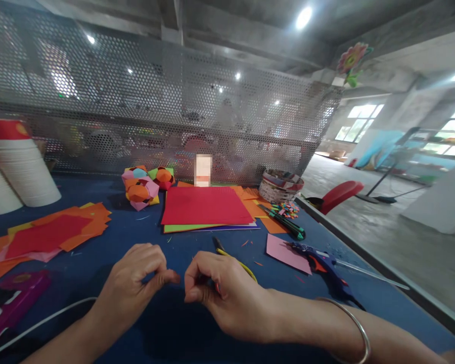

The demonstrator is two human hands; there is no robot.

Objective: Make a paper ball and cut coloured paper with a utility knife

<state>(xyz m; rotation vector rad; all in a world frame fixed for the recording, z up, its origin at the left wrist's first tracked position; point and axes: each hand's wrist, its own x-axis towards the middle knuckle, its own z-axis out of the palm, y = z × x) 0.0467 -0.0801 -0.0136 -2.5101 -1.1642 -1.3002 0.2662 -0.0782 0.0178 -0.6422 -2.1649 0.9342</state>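
My left hand [139, 275] hovers over the blue tabletop, its fingers curled in and its thumb pointing right. No object shows in it, though the inside of the grip is hidden. Close beside it, my right hand [227, 288] is closed in a pinch. A small dark and red bit shows between its fingers, too covered to name. Behind the right hand lies a tool with a dark tip and a yellow handle [242, 267], partly covered by that hand. A stack of coloured paper [208, 205], red on top, lies ahead of both hands.
Folded paper shapes [140, 188], a woven basket [281, 186], a green-black cutter [284, 222], pink paper [286, 253] and a blue glue gun [328, 265] surround the work area. Paper cups [25, 167], cut paper [53, 232] and a purple device [20, 301] lie left.
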